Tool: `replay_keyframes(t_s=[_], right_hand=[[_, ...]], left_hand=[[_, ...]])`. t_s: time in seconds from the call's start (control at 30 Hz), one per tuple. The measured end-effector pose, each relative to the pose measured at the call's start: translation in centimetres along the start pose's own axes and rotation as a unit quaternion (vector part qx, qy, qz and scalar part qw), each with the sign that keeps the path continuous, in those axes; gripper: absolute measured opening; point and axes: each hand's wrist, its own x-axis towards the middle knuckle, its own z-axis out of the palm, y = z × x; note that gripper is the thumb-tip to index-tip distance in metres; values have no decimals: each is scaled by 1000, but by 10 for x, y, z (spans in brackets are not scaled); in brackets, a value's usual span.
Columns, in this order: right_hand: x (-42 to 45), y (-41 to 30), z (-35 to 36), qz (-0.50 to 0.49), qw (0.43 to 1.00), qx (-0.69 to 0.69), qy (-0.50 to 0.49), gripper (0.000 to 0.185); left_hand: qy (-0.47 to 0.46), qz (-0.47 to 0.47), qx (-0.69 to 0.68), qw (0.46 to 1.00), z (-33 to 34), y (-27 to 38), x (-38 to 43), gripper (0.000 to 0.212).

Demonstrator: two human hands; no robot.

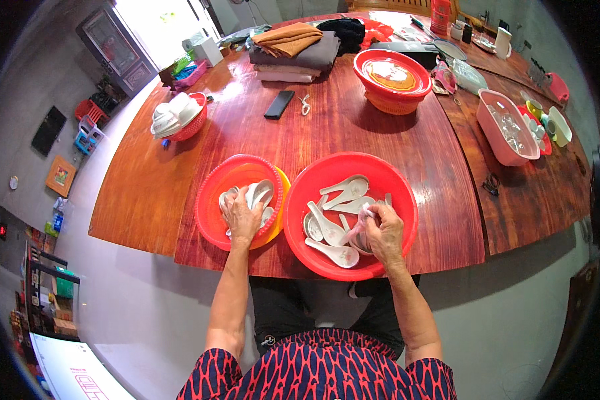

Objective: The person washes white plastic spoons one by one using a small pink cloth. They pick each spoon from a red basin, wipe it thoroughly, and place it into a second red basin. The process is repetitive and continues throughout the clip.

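Observation:
My left hand [241,216] reaches into a red plastic basket [212,192] with its fingers over several white ceramic soup spoons [260,194]. Whether it grips one of them is not clear. A yellow rim [283,200] shows beneath that basket. My right hand [386,232] is over a larger red plastic basin [325,162] and pinches a thin pinkish-white cloth [355,229]. White soup spoons with floral prints lie in this basin, among them one spoon [332,252] near its front. A small round dish [312,227] rests beside them, and my right hand partly covers other pieces.
Behind the basins lie a black phone [279,104] and a white cable [305,105]. A red basket of white bowls [192,125] stands at left, folded cloths [297,52] at the back. Stacked red and orange basins [395,102] and a pink tub of glasses [490,120] are to the right.

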Motion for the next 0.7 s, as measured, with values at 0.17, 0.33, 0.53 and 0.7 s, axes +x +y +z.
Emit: replay_keyframes(t_s=[0.17, 0.33, 0.53, 0.7], right_hand=[[1, 1, -3, 7, 994, 17, 109, 13], [0, 8, -2, 28, 994, 19, 108, 11], [0, 3, -3, 7, 993, 11, 115, 11], [-1, 20, 1, 87, 993, 56, 51, 10]], left_hand=[[10, 230, -181, 956, -2, 75, -4, 17], [-198, 299, -22, 933, 59, 123, -16, 13], [-266, 268, 32, 925, 102, 143, -18, 17], [-228, 259, -26, 938, 108, 138, -26, 18]])
